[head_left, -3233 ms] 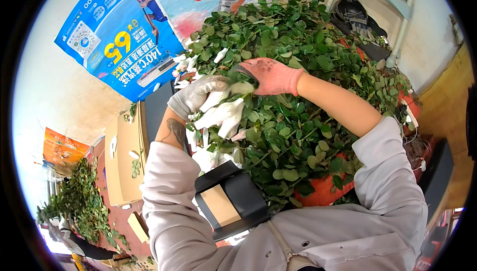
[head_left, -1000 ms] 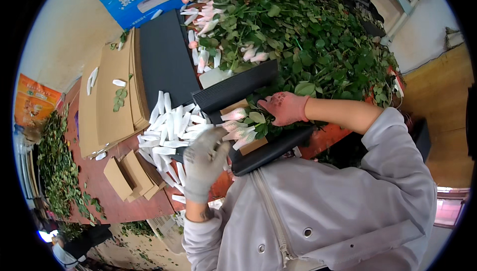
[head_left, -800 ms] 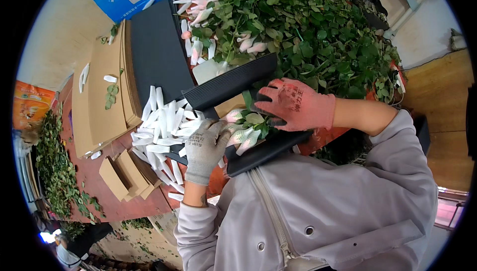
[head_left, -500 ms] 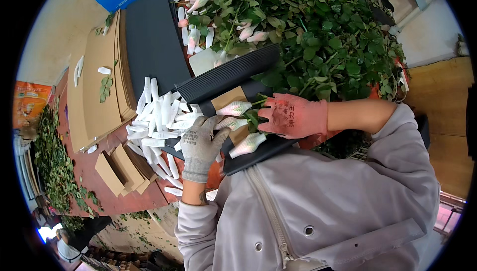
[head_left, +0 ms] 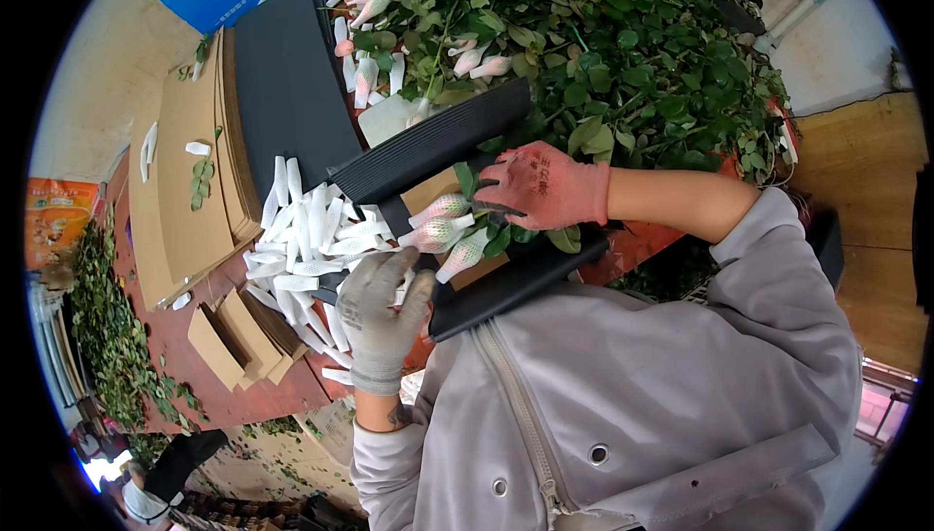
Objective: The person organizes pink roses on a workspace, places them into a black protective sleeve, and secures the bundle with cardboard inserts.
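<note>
My right hand (head_left: 550,185), in a red glove, is closed round the stems of three roses (head_left: 436,233) just below their heads. Each pale pink bud wears a white mesh sleeve and points left. The roses lie over a black corrugated sheet (head_left: 516,278) with a strip of brown cardboard (head_left: 433,190) on it. My left hand (head_left: 382,309), gloved in grey, is left of the buds with thumb and fingers apart. It is beside a heap of white mesh sleeves (head_left: 316,224); whether it touches one is unclear.
Leafy rose stems (head_left: 623,64) are piled at the far right, with more sleeved buds (head_left: 367,78) along their left edge. Black sheets (head_left: 292,73) and brown cardboard sheets (head_left: 175,181) are stacked at left. Smaller cardboard pieces (head_left: 243,336) lie nearer on the red table (head_left: 161,346).
The three roses have come closer together, drawn slightly left and up by my right hand. My left hand has moved off the buds, toward me, and its fingers have parted.
</note>
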`<state>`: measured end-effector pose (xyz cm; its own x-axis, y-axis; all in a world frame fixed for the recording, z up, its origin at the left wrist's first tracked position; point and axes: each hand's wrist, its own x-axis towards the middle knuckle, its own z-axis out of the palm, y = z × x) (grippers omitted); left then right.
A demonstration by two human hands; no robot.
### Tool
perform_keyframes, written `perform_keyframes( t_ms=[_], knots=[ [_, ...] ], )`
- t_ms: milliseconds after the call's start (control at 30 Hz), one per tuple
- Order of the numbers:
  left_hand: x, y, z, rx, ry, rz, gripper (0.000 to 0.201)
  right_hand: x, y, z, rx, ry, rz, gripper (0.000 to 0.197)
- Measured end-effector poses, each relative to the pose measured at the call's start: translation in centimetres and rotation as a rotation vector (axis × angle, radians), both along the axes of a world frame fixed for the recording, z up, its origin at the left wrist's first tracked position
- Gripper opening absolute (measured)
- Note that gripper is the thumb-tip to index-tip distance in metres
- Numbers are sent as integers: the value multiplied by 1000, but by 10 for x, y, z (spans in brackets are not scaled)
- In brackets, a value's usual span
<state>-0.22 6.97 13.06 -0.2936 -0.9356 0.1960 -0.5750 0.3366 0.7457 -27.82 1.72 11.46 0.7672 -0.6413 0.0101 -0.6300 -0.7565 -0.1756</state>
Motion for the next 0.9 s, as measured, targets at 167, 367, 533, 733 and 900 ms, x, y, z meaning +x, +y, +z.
perform_keyframes(
  t_ms=[167,367,533,733,900],
  knots=[
    [-14,-15,8,-253,-183,-171,42,-5,5,9,-118,-111,-216,46],
    [-29,-26,-12,-229,-370,-266,52,-11,7,14,-129,-126,-197,45],
    [-26,-21,-32,-289,-400,-274,47,-15,10,-1,-376,-8,-192,42],
    [-21,-17,-38,-272,-400,-282,49,-4,-3,9,-344,45,-211,42],
    [-23,-15,-38,-283,-394,-273,47,-13,10,47,-204,-170,-324,44]
  ],
)
